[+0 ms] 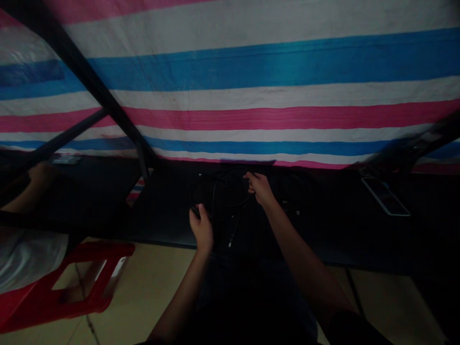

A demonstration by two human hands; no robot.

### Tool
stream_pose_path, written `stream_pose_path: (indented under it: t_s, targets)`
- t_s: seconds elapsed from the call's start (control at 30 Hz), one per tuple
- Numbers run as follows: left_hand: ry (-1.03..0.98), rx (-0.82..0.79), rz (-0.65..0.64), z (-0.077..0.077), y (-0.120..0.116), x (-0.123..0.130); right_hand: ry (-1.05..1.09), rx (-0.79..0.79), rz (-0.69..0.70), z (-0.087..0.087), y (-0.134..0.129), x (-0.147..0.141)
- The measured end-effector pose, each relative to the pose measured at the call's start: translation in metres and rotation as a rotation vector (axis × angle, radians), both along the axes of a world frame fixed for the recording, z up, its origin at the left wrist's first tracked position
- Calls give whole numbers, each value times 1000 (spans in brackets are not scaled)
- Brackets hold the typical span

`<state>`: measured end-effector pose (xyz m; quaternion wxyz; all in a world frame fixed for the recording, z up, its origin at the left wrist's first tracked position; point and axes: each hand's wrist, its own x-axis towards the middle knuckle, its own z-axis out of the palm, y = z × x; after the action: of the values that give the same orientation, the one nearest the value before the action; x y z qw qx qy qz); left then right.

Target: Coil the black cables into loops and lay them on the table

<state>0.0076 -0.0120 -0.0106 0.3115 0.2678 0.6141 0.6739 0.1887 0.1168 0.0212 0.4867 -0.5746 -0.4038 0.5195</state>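
A loosely looped black cable (226, 194) lies on a dark tabletop (165, 220). My left hand (201, 228) is closed around a black plug end of the cable (196, 211) at the lower left of the loop. My right hand (260, 188) pinches a strand at the loop's right side. Below the loop, between my hands, a second cable end with a small metal tip (230, 244) rests near the table's front edge. The dim light hides much of the cable's path and the connector types.
A phone (385, 196) lies at the table's right. A co-worker's arm (32, 189) and white sleeve (25, 258) are at the left, beside a red plastic stool (89, 278). A striped tarpaulin (251, 112) hangs behind a black diagonal bar (86, 62). Tiled floor (151, 297) shows below.
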Motion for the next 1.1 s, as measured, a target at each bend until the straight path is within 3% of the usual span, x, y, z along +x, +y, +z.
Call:
stream_pose_path:
  t_s: [0.23, 0.4, 0.53, 0.7, 0.83, 0.97, 1.1]
  targets:
    - [115, 32, 48, -3, -10, 3, -101, 88, 0, -1, -9, -2]
    - [174, 131, 44, 10, 3, -5, -191, 202, 91, 7, -20, -5]
    - [200, 142, -130, 31, 18, -4, -221, 264, 258, 17, -27, -13]
    - [-167, 156, -397, 51, 32, 13, -280, 282, 338, 21, -27, -19]
    - [-356, 185, -418, 51, 40, 20, -372, 277, 210, 4, -40, -13]
    - [-478, 188, -370, 42, 43, 15, -452, 318, -59, -24, -82, -9]
    - [-665, 205, -343, 33, 41, 7, -441, 340, -21, -42, -120, -17]
